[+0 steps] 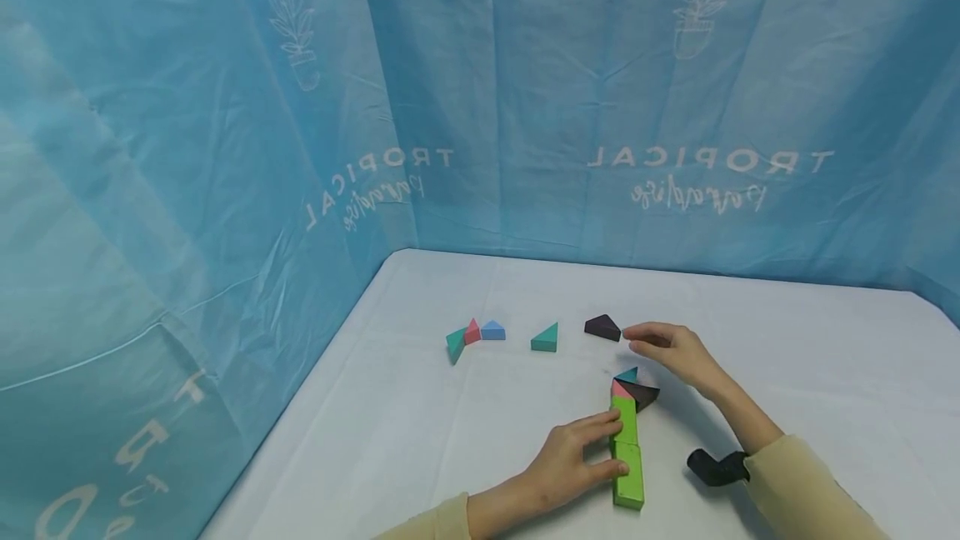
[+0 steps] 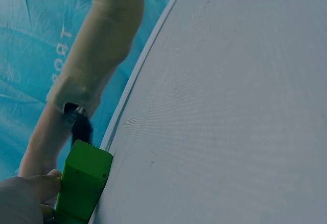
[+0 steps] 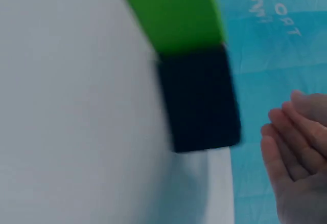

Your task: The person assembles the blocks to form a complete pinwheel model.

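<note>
Two green blocks point(image 1: 628, 473) lie end to end in a line on the white table. My left hand point(image 1: 566, 461) touches their left side, with fingertips on the far block and thumb on the near one. A pink triangular block point(image 1: 620, 390), a dark triangular block point(image 1: 642, 394) and a teal triangular block point(image 1: 627, 375) sit at the far end of the line. My right hand point(image 1: 675, 350) holds nothing, its fingers extended and fingertips right by a separate dark block point(image 1: 602, 327). In the right wrist view, a green block point(image 3: 176, 14) and a dark block point(image 3: 199, 98) look blurred.
Left of the separate dark block lie a teal triangular block point(image 1: 545, 338), a blue block point(image 1: 492, 330), a pink block point(image 1: 472, 332) and another teal block point(image 1: 455, 344). A black wrist device point(image 1: 716, 467) is at the right sleeve. Blue curtains point(image 1: 525, 107) hang around the table point(image 1: 360, 407).
</note>
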`<action>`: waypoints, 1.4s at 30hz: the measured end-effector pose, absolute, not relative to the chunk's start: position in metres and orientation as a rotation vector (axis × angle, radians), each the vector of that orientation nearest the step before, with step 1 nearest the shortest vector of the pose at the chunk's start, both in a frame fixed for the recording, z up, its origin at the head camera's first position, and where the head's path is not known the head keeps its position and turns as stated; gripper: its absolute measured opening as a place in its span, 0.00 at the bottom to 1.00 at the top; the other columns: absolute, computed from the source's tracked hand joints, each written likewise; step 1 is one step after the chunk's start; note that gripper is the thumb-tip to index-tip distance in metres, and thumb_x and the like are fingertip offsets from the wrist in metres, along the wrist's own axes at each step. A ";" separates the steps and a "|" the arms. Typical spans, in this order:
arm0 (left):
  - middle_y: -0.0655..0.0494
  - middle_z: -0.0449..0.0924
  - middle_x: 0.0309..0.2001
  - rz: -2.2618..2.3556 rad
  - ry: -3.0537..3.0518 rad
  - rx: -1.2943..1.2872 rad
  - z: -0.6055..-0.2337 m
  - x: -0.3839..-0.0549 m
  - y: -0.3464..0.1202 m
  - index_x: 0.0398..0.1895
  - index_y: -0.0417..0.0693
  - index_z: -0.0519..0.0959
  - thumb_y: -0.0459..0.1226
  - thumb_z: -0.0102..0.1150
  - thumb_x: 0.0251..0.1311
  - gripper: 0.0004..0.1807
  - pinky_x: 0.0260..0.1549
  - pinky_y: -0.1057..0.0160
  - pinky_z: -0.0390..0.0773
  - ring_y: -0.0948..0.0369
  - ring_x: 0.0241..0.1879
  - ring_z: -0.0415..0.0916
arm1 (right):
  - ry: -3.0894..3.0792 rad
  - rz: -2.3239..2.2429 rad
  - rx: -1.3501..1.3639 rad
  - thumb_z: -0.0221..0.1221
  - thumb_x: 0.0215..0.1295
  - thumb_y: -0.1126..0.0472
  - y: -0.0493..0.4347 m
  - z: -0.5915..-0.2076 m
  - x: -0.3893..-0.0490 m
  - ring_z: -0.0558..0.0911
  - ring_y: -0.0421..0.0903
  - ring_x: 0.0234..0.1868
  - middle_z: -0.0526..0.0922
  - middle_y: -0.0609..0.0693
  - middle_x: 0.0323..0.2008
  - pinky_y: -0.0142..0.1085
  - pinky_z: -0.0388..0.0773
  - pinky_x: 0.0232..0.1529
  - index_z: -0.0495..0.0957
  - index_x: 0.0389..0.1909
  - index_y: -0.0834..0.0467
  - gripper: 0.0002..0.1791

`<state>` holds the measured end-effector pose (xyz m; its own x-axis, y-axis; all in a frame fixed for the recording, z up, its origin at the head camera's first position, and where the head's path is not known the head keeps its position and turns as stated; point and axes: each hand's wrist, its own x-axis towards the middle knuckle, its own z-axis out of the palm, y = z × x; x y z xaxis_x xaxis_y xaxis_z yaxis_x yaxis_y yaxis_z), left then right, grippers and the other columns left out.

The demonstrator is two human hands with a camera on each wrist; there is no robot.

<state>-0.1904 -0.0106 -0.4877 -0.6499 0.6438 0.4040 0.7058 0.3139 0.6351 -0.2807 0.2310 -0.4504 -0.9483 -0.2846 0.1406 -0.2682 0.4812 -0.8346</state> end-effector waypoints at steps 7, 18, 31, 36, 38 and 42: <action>0.52 0.70 0.62 -1.239 -2.507 -1.281 -0.488 -0.192 -0.011 0.58 0.38 0.74 0.44 0.62 0.60 0.27 0.57 0.71 0.64 0.65 0.61 0.65 | 2.533 -1.534 -0.607 0.58 0.67 0.58 0.232 -0.440 -0.323 0.71 0.60 0.59 0.70 0.63 0.60 0.47 0.72 0.55 0.70 0.62 0.63 0.25; 0.54 0.69 0.63 -1.258 -2.545 -1.294 -0.488 -0.189 -0.010 0.60 0.40 0.73 0.46 0.60 0.61 0.27 0.56 0.72 0.65 0.66 0.62 0.64 | 2.676 -1.177 -0.819 0.58 0.63 0.67 0.223 -0.452 -0.342 0.73 0.64 0.55 0.73 0.66 0.57 0.52 0.73 0.51 0.72 0.58 0.68 0.22; 0.52 0.70 0.62 -1.225 -2.491 -1.296 -0.488 -0.190 -0.011 0.59 0.38 0.74 0.44 0.62 0.60 0.27 0.56 0.73 0.65 0.66 0.61 0.65 | 2.858 -1.099 -0.833 0.65 0.59 0.56 0.217 -0.458 -0.345 0.74 0.63 0.54 0.74 0.65 0.54 0.55 0.71 0.53 0.71 0.58 0.69 0.30; 0.53 0.69 0.63 -1.222 -2.509 -1.295 -0.488 -0.189 -0.010 0.59 0.39 0.73 0.44 0.61 0.60 0.27 0.56 0.72 0.65 0.66 0.61 0.65 | 2.777 -1.145 -0.936 0.63 0.61 0.62 0.218 -0.458 -0.346 0.71 0.65 0.57 0.72 0.67 0.56 0.56 0.69 0.54 0.70 0.58 0.70 0.27; 0.53 0.69 0.63 -1.230 -2.516 -1.297 -0.488 -0.189 -0.010 0.60 0.39 0.73 0.44 0.61 0.60 0.27 0.56 0.73 0.65 0.66 0.61 0.64 | 2.799 -1.117 -0.939 0.64 0.60 0.61 0.217 -0.458 -0.347 0.73 0.64 0.54 0.74 0.66 0.54 0.55 0.72 0.52 0.72 0.56 0.70 0.26; 0.54 0.69 0.63 -1.233 -2.521 -1.298 -0.487 -0.190 -0.011 0.60 0.40 0.73 0.45 0.61 0.61 0.27 0.56 0.72 0.65 0.66 0.61 0.64 | 2.837 -1.102 -0.907 0.65 0.59 0.57 0.215 -0.457 -0.349 0.75 0.63 0.52 0.73 0.66 0.54 0.52 0.73 0.51 0.73 0.55 0.71 0.28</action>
